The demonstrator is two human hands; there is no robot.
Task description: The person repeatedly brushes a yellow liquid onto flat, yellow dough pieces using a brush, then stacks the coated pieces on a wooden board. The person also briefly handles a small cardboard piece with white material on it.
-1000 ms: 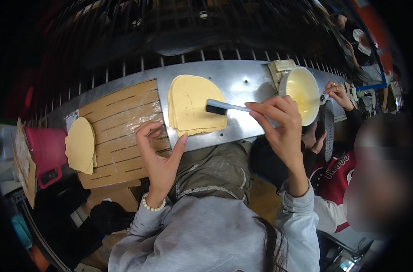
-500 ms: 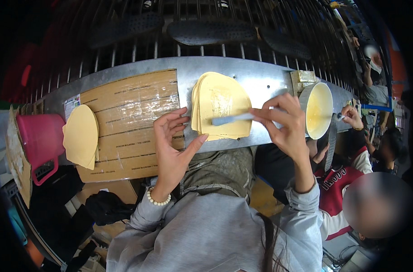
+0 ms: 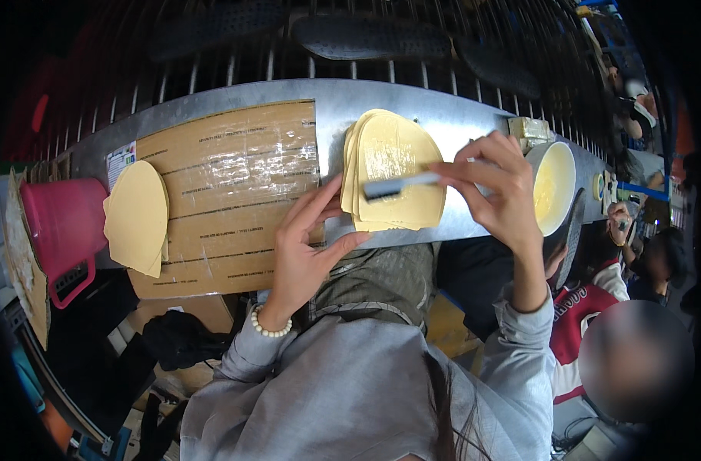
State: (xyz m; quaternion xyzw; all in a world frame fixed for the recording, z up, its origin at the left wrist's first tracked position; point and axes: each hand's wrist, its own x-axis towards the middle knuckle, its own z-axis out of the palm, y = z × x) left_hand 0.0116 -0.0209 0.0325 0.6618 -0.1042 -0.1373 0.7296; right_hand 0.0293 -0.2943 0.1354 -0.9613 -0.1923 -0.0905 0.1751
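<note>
A stack of thin, yellow, round-topped sheets [image 3: 412,165] lies on the metal bench top, with a wet, shiny patch on its uppermost sheet. My right hand [image 3: 498,183] pinches the pale handle of a small brush [image 3: 385,187] with dark bristles, whose head is over the left middle of the top sheet. At the stack's left and near edges rests my left hand [image 3: 308,240], fingers stretched and thumb spread apart. To the right of my right hand stands a white bowl [image 3: 567,178] with yellowish liquid inside.
On a taped cardboard sheet [image 3: 235,177] to the left lie more yellow sheets [image 3: 139,211], with a pink basket [image 3: 62,223] beyond. Metal bars [image 3: 312,67] and dark soles [image 3: 370,38] run along the far side. A co-worker in a red and white top [image 3: 569,338] sits at right.
The brush has shifted slightly and tilted so its dark bristles show. My left hand has closed in on the stack's left edge. The whole view has shifted a little.
</note>
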